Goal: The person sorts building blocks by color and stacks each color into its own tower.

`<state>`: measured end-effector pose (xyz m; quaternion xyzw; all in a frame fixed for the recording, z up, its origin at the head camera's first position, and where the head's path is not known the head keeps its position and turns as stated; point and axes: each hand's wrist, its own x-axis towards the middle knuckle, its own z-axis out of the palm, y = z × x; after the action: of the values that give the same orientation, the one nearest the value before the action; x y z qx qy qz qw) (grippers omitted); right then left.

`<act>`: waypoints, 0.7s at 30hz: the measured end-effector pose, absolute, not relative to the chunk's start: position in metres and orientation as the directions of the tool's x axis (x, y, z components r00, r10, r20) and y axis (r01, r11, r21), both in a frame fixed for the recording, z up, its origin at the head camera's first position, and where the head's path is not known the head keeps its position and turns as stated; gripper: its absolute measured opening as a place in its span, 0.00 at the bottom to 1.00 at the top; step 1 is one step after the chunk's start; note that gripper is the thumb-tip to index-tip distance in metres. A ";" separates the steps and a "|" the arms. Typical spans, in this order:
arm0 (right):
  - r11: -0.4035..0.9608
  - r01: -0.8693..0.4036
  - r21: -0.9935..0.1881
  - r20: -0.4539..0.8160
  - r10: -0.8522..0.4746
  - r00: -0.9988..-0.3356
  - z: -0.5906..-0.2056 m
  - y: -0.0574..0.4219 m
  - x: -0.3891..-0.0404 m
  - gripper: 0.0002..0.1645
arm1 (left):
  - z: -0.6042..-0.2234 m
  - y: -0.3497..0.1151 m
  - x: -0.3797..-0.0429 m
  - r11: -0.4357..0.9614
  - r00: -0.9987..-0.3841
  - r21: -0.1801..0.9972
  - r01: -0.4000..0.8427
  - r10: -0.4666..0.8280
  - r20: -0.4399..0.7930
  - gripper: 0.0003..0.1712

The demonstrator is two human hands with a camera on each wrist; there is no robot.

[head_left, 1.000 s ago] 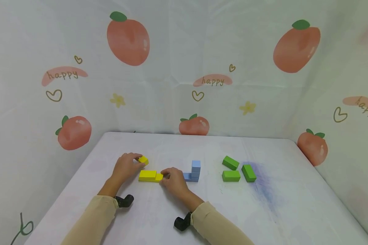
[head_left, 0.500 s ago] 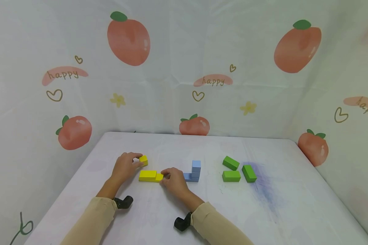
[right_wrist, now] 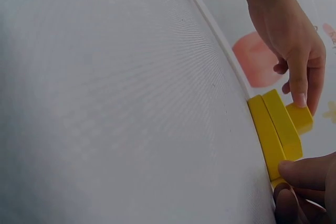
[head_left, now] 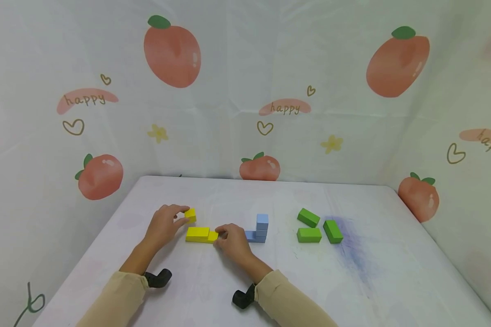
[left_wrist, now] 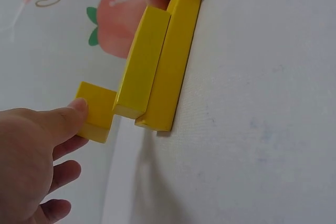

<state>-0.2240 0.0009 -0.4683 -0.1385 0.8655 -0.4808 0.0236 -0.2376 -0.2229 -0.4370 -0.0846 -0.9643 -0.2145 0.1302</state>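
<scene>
Between thumb and fingers, my left hand (head_left: 163,225) pinches a small yellow block (left_wrist: 97,109), raised near the left end of two stacked yellow blocks. The upper long yellow block (head_left: 197,233) lies flat on the lower long yellow block (left_wrist: 178,59), whose right end sticks out beneath it. My right hand (head_left: 233,245) pinches that right end, thumb on its near side in the right wrist view. Just beyond the right hand stand light blue blocks (head_left: 262,223), piled up at their right end and partly hidden by the hand.
Three green blocks (head_left: 309,235) lie apart from the rest, at the right on the white table (head_left: 294,281). A purple-blue smudge (head_left: 352,250) marks the tabletop beside them. A curtain printed with fruit (head_left: 172,56) hangs behind the table.
My left hand has turned the small yellow block a little and drawn back slightly, its forearm shifting left and toward me. The right hand stays in place on the lower block.
</scene>
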 end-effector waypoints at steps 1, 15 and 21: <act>0.499 -0.218 -0.839 0.093 -0.262 -0.961 -0.468 0.001 -0.224 0.17 | -0.437 -0.223 -0.236 0.892 -0.950 0.392 0.226 0.113 0.292 0.22; 0.501 -0.208 -0.840 0.088 -0.252 -0.964 -0.469 0.001 -0.223 0.17 | -0.433 -0.224 -0.214 0.860 -0.942 0.424 0.284 0.169 0.289 0.21; 0.505 -0.216 -0.836 0.091 -0.260 -0.961 -0.469 0.001 -0.223 0.16 | -0.432 -0.223 -0.210 0.850 -0.942 0.437 0.295 0.182 0.283 0.21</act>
<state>-0.2233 0.0006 -0.4685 -0.1373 0.8671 -0.4782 0.0233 -0.2101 -0.2234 -0.4325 -0.1248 -0.9546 -0.2439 0.1165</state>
